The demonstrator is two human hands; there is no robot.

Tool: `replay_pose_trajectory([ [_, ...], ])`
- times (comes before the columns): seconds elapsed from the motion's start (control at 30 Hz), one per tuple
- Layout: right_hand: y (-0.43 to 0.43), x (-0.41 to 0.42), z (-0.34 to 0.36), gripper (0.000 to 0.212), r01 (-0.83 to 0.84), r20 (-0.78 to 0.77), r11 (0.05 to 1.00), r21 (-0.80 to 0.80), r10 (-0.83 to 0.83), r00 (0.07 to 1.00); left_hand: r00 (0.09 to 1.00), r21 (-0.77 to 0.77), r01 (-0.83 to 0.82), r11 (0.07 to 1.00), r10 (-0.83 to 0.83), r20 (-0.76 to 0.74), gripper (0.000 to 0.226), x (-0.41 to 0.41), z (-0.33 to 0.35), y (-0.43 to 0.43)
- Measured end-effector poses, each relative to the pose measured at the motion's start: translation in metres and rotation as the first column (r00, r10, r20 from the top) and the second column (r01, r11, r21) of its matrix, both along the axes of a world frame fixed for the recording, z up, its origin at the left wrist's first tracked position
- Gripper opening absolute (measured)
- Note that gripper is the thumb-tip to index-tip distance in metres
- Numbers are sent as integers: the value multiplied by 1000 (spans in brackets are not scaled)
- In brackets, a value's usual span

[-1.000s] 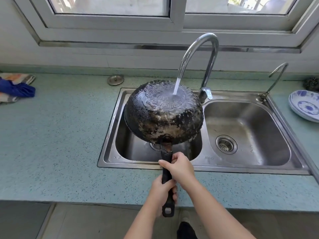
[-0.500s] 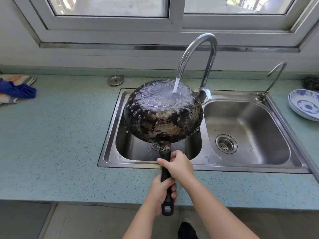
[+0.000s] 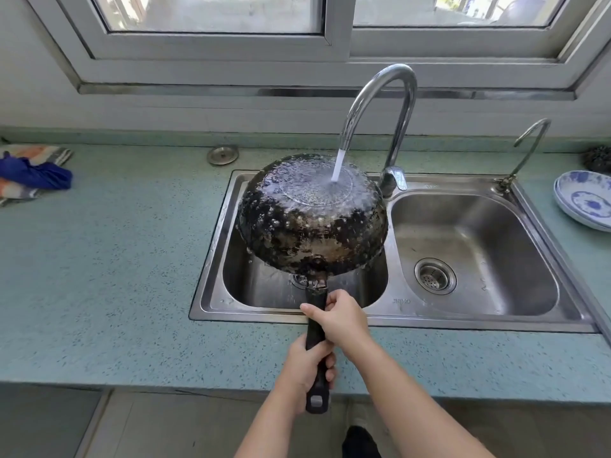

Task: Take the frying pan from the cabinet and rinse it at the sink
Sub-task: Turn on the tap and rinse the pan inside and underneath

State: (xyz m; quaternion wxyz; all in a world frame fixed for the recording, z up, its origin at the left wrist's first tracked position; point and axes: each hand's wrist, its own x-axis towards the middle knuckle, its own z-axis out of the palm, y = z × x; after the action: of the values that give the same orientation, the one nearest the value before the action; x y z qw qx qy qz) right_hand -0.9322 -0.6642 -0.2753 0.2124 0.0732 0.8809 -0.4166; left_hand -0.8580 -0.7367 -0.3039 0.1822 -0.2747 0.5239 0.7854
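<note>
Holding frying pan [image 3: 310, 219] under faucet [image 3: 380, 90] — stamp [image 3: 401, 301] on sink [image 3: 463, 320] illegible.

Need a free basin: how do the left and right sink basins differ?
The left basin lies under the frying pan, catching its runoff; the right basin has nothing over it. The left drain is mostly hidden, the right drain fully visible. Both are steel.

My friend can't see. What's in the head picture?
The left hand and right hand hold an upside-down frying pan by its handle over the sink while faucet water pours onto its blackened bottom. Blue-and-white plates sit on the counter.
</note>
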Motion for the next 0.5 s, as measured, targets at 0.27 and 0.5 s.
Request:
replay_pose_trajectory([
  [0.27,0,0,3,42,-4,-22,1000,-4,4,1000,1000,40,-21,999,21,1,13,0,3,1],
  [0.5,3,0,5,43,-2,-27,1000,-3,2,1000,1000,40,-8,999,9,-20,11,-1,5,3],
])
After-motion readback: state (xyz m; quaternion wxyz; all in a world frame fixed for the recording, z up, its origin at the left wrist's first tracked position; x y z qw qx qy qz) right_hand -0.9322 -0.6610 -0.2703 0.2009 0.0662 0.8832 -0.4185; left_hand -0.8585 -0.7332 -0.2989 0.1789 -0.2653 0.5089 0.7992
